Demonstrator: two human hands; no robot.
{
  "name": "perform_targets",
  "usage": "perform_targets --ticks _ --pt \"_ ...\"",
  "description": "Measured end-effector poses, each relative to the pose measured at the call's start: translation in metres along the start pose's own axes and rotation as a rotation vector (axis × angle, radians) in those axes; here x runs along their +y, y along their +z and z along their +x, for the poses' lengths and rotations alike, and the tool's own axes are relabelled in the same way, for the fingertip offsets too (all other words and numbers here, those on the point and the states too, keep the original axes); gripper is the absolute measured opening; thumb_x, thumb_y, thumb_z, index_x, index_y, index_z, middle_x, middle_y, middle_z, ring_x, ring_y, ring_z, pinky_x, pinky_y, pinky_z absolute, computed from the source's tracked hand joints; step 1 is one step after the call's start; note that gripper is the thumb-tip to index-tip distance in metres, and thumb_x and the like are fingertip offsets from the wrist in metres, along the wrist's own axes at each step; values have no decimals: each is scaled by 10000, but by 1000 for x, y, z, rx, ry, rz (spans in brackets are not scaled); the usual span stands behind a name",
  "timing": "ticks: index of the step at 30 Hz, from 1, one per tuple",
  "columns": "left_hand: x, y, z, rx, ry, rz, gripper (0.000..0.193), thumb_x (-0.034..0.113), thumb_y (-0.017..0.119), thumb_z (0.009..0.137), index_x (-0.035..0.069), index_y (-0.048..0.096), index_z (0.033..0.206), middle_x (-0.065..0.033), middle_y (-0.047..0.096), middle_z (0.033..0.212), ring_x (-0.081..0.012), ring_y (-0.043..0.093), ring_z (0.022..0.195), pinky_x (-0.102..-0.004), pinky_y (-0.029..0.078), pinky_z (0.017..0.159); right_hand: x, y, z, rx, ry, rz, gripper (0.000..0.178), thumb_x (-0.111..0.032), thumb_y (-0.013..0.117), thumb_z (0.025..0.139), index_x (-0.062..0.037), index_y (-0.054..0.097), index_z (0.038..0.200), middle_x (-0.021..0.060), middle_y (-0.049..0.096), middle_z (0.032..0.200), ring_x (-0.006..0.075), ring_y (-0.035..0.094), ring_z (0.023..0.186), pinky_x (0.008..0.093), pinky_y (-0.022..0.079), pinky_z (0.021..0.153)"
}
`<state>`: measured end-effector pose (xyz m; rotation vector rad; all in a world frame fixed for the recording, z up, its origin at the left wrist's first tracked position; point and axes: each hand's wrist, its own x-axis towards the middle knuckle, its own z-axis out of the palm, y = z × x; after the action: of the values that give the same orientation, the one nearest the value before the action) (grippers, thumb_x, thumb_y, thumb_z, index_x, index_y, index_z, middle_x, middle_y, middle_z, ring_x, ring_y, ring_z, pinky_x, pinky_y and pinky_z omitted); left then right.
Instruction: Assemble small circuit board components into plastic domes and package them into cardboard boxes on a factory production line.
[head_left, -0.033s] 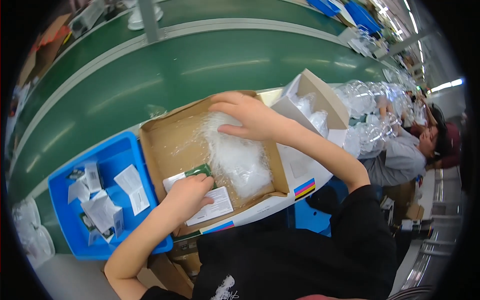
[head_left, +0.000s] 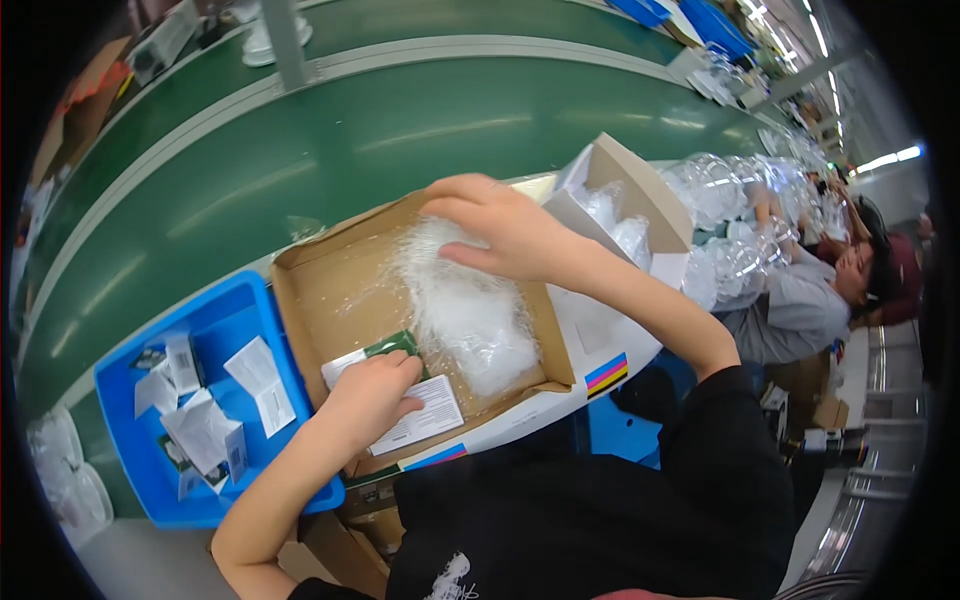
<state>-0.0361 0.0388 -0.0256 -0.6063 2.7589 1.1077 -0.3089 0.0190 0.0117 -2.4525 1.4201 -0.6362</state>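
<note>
My left hand reaches into a shallow brown cardboard tray, its fingers closed over a small flat white and green box. A white printed panel shows beside its thumb; I cannot tell if it belongs to the same box. In the right part of the tray lies a heap of thin clear plastic bags. My right hand is spread over the heap's far end, thumb apart from the fingers. Whether its fingertips touch the plastic is unclear.
To the left, a blue bin holds folded white leaflets and small boxes. An open white carton with plastic-wrapped items stands right of the tray. Beyond runs a green conveyor belt. A person in grey sits at right near clear plastic packages.
The view has shifted very slightly. Both hands stay at the same places in the tray.
</note>
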Motion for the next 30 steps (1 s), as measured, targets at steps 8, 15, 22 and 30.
perform_targets --ticks 8,15,22,30 --pt "-2 -2 1 21 -20 -19 225 166 720 785 63 558 903 -110 605 897 -310 614 878 -401 499 747 3 -57 -112 98 571 -465 299 -191 689 795 -44 623 1047 139 646 926 320 636 829 403 512 711" --pt "6 -9 -10 9 -39 -33 299 222 760 753 61 532 862 -105 595 876 -309 608 864 -395 493 717 -16 -56 -133 -112 706 -375 261 -232 664 809 11 623 723 204 607 642 397 608 646 464 484 617" --pt "-7 -1 -8 9 5 -23 317 272 756 757 48 561 868 -118 604 875 -323 608 872 -407 494 737 -52 -76 -124 -307 715 -371 247 -243 678 813 -17 632 725 149 635 659 330 625 600 419 487 562" --pt "-4 -19 -8 88 73 44 243 233 717 796 24 617 867 -132 614 856 -348 611 844 -416 504 720 -45 -5 -2 -95 294 -198 222 -279 659 833 -66 650 892 100 655 745 294 648 707 403 511 633"
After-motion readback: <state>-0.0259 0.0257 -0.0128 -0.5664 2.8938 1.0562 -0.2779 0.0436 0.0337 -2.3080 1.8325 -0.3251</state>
